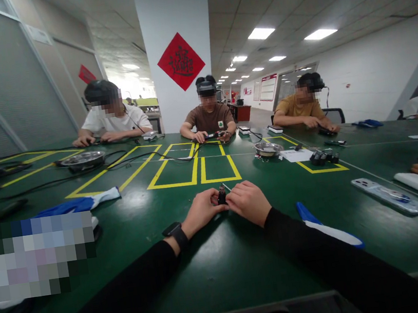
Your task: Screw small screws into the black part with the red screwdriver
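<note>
Just above the green table, my left hand pinches a small black cylindrical part between thumb and fingers. The part is upright and has a narrower, shiny metal-like top. A dark watch sits on my left wrist. My right hand is closed right beside the part, its fingertips against or very near its lower right side. From the right fingers a thin pale rod sticks out up and to the left, near the part's top. Its other end is hidden in the hand, and its kind is too small to tell.
A blue-and-white glove lies by my right forearm, another glove at left. Beyond are a phone, black parts, metal bowls, cables and yellow tape outlines on the green table. Several people work around it.
</note>
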`<state>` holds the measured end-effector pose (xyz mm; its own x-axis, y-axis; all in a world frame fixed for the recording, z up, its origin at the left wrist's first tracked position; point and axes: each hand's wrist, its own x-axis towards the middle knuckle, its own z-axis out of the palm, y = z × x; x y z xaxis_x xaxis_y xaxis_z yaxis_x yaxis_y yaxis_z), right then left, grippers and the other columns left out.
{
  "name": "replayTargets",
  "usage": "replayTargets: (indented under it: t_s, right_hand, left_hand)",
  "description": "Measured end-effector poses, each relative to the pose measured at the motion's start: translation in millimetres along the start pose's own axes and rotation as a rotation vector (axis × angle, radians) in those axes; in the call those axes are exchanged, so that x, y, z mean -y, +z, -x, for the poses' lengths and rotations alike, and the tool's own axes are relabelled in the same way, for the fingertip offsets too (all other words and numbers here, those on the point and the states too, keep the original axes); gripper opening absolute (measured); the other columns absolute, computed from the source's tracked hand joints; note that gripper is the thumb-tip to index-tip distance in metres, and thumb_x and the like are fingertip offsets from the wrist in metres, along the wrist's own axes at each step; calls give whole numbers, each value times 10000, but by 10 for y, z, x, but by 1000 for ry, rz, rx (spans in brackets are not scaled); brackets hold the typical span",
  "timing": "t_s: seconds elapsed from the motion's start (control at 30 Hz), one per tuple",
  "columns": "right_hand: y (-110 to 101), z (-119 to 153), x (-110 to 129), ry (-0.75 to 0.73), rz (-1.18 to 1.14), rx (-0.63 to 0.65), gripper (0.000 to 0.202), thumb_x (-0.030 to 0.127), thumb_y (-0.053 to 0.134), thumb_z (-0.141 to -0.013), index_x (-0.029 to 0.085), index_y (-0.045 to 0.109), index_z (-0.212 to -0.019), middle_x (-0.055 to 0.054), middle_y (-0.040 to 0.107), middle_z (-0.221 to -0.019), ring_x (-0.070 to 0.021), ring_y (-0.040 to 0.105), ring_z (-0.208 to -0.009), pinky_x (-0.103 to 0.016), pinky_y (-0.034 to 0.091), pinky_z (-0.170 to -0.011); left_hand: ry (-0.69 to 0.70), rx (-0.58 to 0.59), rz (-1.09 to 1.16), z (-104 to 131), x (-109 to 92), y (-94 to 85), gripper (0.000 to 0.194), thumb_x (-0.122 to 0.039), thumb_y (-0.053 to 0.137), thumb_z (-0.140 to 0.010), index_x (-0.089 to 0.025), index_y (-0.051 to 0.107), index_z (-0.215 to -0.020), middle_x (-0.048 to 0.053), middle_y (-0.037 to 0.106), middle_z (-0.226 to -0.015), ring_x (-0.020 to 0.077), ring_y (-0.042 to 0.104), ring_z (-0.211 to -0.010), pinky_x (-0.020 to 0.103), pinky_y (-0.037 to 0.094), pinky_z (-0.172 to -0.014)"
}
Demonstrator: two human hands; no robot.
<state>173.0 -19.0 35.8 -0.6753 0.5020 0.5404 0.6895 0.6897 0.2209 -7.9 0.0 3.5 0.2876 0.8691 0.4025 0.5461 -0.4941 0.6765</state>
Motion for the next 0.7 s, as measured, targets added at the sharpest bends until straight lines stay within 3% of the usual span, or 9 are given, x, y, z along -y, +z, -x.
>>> replayTargets:
  t_s: [0.17, 0.27, 0.33, 0.37, 0.43, 0.53, 0.6, 0.7]
  right_hand:
    - [-52, 11, -1, 338, -183, -26, 135, 276, 437, -862, 184, 536, -876, -39, 614, -849, -159, 546, -798, -266, 357, -703]
    - [-78, 60, 1, 501, -113, 159, 259, 341, 545, -766, 165, 500, -951, -95, 602, -924, -216, 575, -810, -284, 378, -641]
    - [-63, 93, -21, 642, -72, 309, 301, 311, 572, -723, 143, 491, -959, -115, 607, -866, -239, 594, -727, -300, 379, -600]
    - [-50, 104, -44, 687, -92, 321, 280, 282, 555, -731, 141, 486, -963, -109, 607, -837, -232, 596, -690, -301, 379, -591]
    - [-26, 105, -113, 747, -176, 180, 225, 253, 525, -756, 151, 480, -951, -89, 597, -829, -210, 589, -661, -301, 387, -592]
    - [-13, 61, -217, 735, -422, -233, 205, 309, 587, -742, 169, 506, -867, -62, 571, -871, -187, 568, -750, -294, 408, -652]
    - [-15, 17, -249, 772, -673, -466, 228, 350, 610, -732, 175, 527, -851, -29, 558, -815, -157, 546, -714, -275, 410, -626]
    - [-24, -38, -254, 877, -1134, -673, 288, 356, 623, -725, 182, 545, -940, 23, 525, -710, -92, 455, -538, -232, 357, -497]
  left_hand:
    - [44, -4, -30, -14, 23, -8, 317, -378, 705, -637, -166, 600, -848, 10, 629, -779, 155, 559, -707, 250, 423, -637]
    - [61, -10, -81, -20, 29, 6, 301, -368, 674, -676, -164, 593, -883, 15, 619, -795, 156, 553, -713, 258, 425, -640]
    - [65, -15, -107, -20, 33, 18, 290, -357, 653, -697, -164, 586, -903, 20, 613, -807, 160, 551, -720, 268, 431, -648]
    - [67, -11, -108, -18, 36, 25, 292, -349, 644, -707, -166, 581, -926, 22, 611, -816, 162, 553, -727, 274, 437, -659]
    - [69, -7, -83, -14, 41, 35, 340, -334, 634, -718, -173, 558, -1008, 29, 612, -862, 168, 562, -757, 292, 453, -697]
    - [72, -36, -39, -11, 37, 42, 489, -353, 649, -705, -183, 498, -1138, 59, 595, -1010, 195, 571, -871, 337, 463, -792]
    - [94, -44, -19, -11, 19, 40, 544, -383, 651, -704, -188, 472, -1180, 81, 563, -1108, 218, 553, -980, 369, 441, -877]
    - [116, 5, 20, -14, -19, 37, 525, -407, 611, -744, -198, 456, -1200, 93, 542, -1174, 230, 526, -1069, 394, 403, -950]
